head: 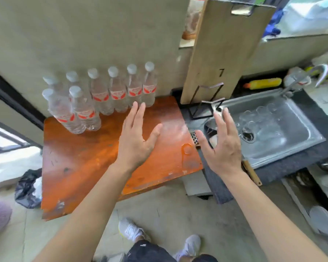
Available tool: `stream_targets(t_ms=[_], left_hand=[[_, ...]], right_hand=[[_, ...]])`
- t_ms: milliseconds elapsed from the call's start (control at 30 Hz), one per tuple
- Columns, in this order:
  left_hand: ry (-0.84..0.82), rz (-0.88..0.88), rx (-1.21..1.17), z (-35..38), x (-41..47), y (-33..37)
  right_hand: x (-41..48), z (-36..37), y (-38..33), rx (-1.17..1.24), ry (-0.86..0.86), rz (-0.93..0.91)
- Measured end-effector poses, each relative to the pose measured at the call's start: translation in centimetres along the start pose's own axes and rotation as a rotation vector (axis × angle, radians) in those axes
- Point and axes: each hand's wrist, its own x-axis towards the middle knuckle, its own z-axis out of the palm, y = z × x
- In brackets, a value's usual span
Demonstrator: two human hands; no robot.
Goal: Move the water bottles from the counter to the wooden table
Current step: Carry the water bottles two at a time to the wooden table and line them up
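Note:
Several clear water bottles [117, 91] with white caps and red labels stand upright on the orange wooden table [80, 163], lined along the wall, with two in front at the left [83, 110]. My left hand [135, 138] hovers open over the table, fingertips just short of the rightmost bottles. Over the table's right edge and the sink's left rim, my right hand [222, 146] is spread open. Neither hand holds anything.
A steel sink [292, 148] with glass cups inside sits in the dark counter at the right. A wooden cutting board [220, 53] leans on a wire rack behind it. A faucet [311, 72], a yellow bottle [263, 83], and a black bag [27, 188] on the floor at left.

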Motion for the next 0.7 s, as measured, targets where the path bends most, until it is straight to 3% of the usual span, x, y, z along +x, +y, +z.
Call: stream_targets(t_ms=[167, 333, 600, 700], left_hand=[[-0.001, 0.302, 0.045, 4.3, -0.3, 12.8], [-0.034, 0.434, -0.045, 15.1, -5.6, 25.2], [-0.421, 0.793, -0.089, 35.0, -17.2, 45.9], [-0.493, 0.895, -0.083, 40.7, -19.8, 51.8]], right_hand=[[-2.1, -12.0, 6.6, -0.029, 0.214, 0.068], [-9.1, -23.5, 18.2, -0.099, 0.319, 0.132], [-21.6, -43.3, 36.1, -0.257, 0.57, 0.363], [-25.8, -47.8, 41.4, -0.329, 0.657, 0.439]])
